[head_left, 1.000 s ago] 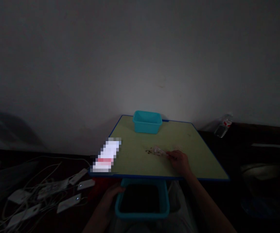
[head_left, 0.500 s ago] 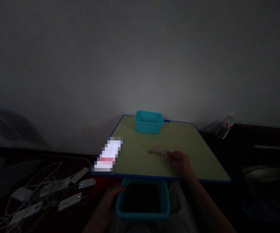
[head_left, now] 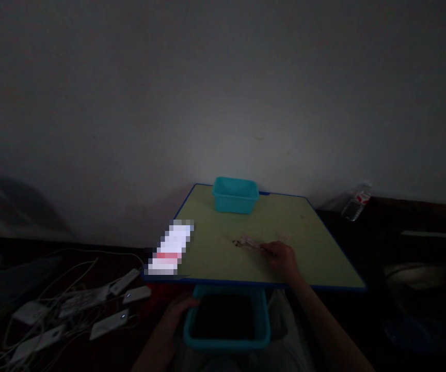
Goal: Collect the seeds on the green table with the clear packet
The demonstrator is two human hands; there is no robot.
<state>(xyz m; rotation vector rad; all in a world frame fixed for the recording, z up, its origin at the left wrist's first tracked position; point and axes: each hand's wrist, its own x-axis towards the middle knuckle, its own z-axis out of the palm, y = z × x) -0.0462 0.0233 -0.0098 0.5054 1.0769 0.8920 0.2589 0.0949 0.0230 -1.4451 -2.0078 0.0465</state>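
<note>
Dim indoor room, home-like, exact type unclear: plain wall [head_left: 223,93] at 12 o'clock, small blue-edged table [head_left: 213,258] at 6, corded white power units [head_left: 109,324] at 8, plastic bottle [head_left: 356,203] at 3.

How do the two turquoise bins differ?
Place: the far bin stands on the table; the near bin sits below the table's front edge.
Contact: the left hand is at the near bin's rim; no hand touches the far bin.
Inside: the near bin looks dark, contents unclear; the far bin shows turquoise inner walls.
Shared: colour, rectangular shape, open top.
</note>
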